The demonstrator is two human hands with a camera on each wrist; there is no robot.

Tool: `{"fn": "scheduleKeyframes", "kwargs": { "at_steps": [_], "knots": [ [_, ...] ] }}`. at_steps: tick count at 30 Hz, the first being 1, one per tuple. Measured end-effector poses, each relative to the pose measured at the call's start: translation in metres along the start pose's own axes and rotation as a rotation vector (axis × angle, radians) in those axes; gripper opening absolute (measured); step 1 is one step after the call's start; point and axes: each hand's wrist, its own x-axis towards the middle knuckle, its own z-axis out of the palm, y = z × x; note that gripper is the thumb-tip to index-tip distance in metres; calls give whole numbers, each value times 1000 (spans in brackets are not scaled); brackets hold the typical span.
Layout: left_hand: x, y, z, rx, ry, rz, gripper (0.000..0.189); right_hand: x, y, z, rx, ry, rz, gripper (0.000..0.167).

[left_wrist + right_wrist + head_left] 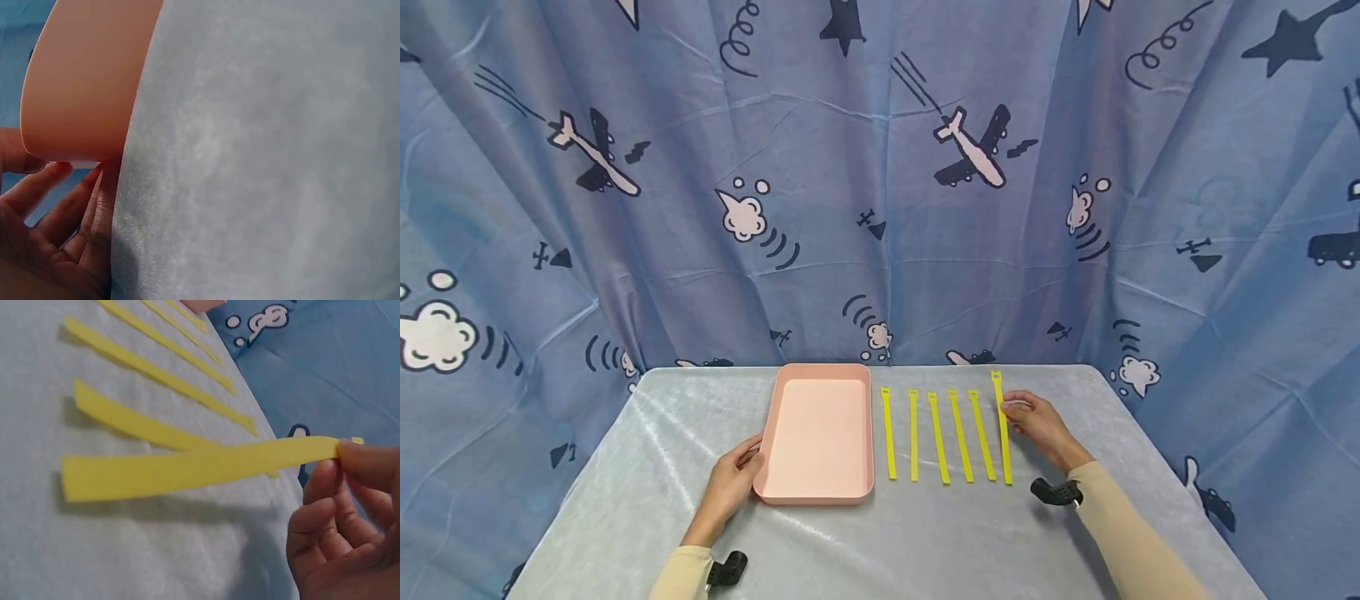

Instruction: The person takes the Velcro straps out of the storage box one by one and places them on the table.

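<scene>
A shallow pink tray (813, 442) lies on the table. At its left side, my left hand (727, 486) grips the edge, with the thumb at the rim and the fingers against the outer wall (84, 87). To the right of the tray, several yellow cable straps (937, 437) with slotted heads lie in a row, roughly parallel. My right hand (1039, 423) pinches the rightmost yellow cable strap (169, 472) between thumb and fingers near its slotted head. In the right wrist view that strap is raised, and its shadow falls on the cloth below.
A pale grey cloth (820, 550) covers the table. Behind and at both sides hangs a blue curtain (820, 275) printed with planes, clouds and stars. Black wrist devices (1056, 492) are strapped at both wrists.
</scene>
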Motion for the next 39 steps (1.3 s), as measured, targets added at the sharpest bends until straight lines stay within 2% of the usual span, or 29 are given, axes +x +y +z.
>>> {"fn": "scheduleKeyframes", "kwargs": {
  "at_steps": [5,8,17,24,32,39],
  "knots": [
    [-1,-1,-1,11,6,0,44,4,5,-1,-40,-1,57,38],
    [-2,-1,-1,11,7,4,44,7,9,-2,-67,0,60,39],
    [-4,0,2,0,3,12,43,13,21,-2,-70,43,81,38],
    [-4,1,6,0,-10,6,42,10,30,-7,-13,86,108,38],
    [-3,3,7,1,-15,5,44,9,29,-10,8,115,81,40],
    [-2,6,6,9,-8,17,44,0,18,1,5,180,53,41]
  ]
}}
